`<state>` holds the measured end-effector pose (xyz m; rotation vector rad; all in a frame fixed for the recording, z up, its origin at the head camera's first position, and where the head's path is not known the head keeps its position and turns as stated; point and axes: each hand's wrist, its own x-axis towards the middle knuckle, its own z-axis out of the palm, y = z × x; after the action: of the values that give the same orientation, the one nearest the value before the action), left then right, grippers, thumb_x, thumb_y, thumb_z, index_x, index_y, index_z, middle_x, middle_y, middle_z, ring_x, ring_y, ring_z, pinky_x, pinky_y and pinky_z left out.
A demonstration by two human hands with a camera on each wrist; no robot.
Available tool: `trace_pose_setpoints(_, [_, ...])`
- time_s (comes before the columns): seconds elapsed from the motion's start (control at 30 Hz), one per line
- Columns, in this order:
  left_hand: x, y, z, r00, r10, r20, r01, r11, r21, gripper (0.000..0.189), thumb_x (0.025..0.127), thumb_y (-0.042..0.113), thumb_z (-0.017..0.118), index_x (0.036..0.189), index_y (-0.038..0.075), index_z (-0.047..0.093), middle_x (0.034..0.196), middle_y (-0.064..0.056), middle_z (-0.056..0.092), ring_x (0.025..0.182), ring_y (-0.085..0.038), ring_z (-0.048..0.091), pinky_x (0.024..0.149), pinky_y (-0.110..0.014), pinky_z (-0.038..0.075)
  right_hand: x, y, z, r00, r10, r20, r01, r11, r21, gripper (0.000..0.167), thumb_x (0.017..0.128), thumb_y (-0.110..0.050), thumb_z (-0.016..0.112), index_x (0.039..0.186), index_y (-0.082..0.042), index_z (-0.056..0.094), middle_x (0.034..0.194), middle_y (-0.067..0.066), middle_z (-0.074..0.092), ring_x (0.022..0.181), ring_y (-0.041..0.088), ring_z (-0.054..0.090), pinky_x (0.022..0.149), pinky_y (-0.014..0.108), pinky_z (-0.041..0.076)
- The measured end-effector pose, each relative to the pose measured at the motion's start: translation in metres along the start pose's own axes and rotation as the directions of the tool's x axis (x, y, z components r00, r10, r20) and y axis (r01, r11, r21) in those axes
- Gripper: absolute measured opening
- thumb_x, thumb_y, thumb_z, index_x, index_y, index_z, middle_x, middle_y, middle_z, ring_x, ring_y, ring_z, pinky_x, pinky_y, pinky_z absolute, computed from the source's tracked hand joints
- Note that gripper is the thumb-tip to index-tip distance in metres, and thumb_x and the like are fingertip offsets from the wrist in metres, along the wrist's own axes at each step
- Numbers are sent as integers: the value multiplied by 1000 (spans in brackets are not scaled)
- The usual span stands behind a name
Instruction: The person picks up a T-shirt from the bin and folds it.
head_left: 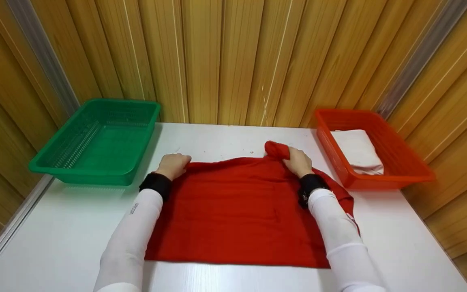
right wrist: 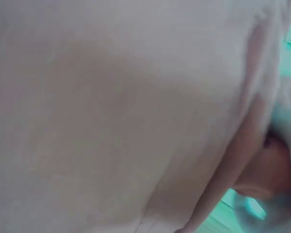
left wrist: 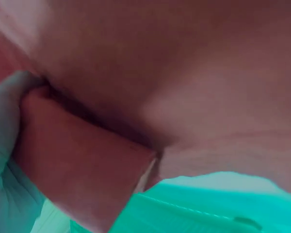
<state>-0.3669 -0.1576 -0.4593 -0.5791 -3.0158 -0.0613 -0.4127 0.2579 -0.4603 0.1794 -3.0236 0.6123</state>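
Note:
A wide red cloth (head_left: 233, 211) spreads over the white table, its near edge fairly straight. At its far left corner my left hand (head_left: 173, 165) grips the edge; the left wrist view shows the fingers (left wrist: 9, 116) pinching a fold of the cloth (left wrist: 82, 155). My right hand (head_left: 298, 161) holds the far edge toward the right, and a bunched bit of cloth sticks up beyond the fist. To the right of that forearm, a loose part of the cloth lies crumpled, with a small white patch. The right wrist view is mostly filled by blurred cloth (right wrist: 102, 121).
A green plastic basket (head_left: 91, 178) stands at the back left of the table (head_left: 399, 243). At the back right is a red basket (head_left: 391, 182) with a folded white cloth (head_left: 358, 151) inside. Wood-patterned panels (head_left: 217, 61) close off the back and sides.

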Motion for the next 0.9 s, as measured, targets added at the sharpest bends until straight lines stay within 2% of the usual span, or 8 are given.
trace_pose_setpoints(0.13, [5, 2, -6, 991, -86, -104, 89, 996, 31, 8, 96, -4, 58, 97, 0, 65, 89, -24, 74, 83, -42, 73, 69, -53, 62, 4, -2, -3, 982, 24, -188, -25, 1000, -2, 35, 99, -22, 64, 129, -4, 59, 125, 31, 68, 112, 53, 67, 89, 67, 54])
trace_pose_setpoints(0.2, [6, 2, -8, 982, -102, -161, 110, 993, 38, 11, 96, -6, 55, 97, -1, 64, 87, -25, 74, 82, -43, 73, 67, -54, 62, 5, -2, -5, 974, 18, -226, -17, 1000, 5, 34, 99, -23, 65, 127, -5, 59, 122, 30, 70, 109, 52, 67, 88, 66, 54])
trace_pose_setpoints(0.3, [7, 0, -10, 974, -77, -214, 92, 994, 62, 8, 95, -5, 58, 96, 0, 64, 83, -24, 73, 78, -42, 73, 64, -53, 62, 5, 2, -8, 972, -3, -236, 11, 999, 33, 35, 98, -23, 67, 127, -5, 59, 123, 28, 70, 111, 51, 67, 90, 66, 54])
trace_pose_setpoints(0.47, [0, -10, -13, 983, -4, -181, 19, 997, 79, 4, 92, 1, 68, 94, 2, 66, 83, -20, 74, 76, -39, 72, 64, -50, 61, 1, 17, -12, 970, -123, -209, 156, 976, 150, 29, 94, -14, 70, 118, 0, 63, 112, 27, 71, 104, 47, 67, 94, 60, 52])
trace_pose_setpoints(0.6, [-13, -16, -20, 988, 51, -146, -44, 998, 50, 4, 92, 2, 70, 93, 2, 66, 85, -19, 74, 76, -37, 71, 66, -47, 60, -13, 26, -22, 949, -235, -211, 281, 933, 225, 22, 91, -5, 72, 110, 4, 66, 97, 24, 70, 89, 38, 61, 87, 49, 51])
trace_pose_setpoints(0.7, [-28, -16, -28, 987, 101, -129, -96, 994, 44, 3, 93, 2, 69, 95, 2, 67, 85, -19, 73, 76, -36, 70, 69, -46, 61, -35, 30, -33, 931, -310, -192, 353, 900, 255, 21, 90, -3, 74, 110, 2, 68, 95, 18, 70, 85, 28, 59, 84, 38, 50])
trace_pose_setpoints(0.8, [-47, -14, -32, 980, 163, -112, -156, 985, 70, 3, 94, 1, 68, 96, 3, 68, 84, -18, 72, 75, -34, 69, 69, -44, 61, -64, 37, -39, 908, -405, -113, 420, 867, 268, 19, 87, -2, 77, 104, -3, 69, 89, 9, 68, 82, 16, 55, 80, 27, 47])
trace_pose_setpoints(0.9, [-67, -13, -31, 972, 216, -91, -207, 974, 98, 9, 92, -3, 66, 89, 5, 66, 80, -15, 67, 70, -30, 65, 63, -38, 57, -94, 45, -40, 867, -493, 69, 461, 848, 261, 19, 83, -7, 82, 93, -10, 67, 84, 0, 63, 79, 9, 52, 76, 21, 43])
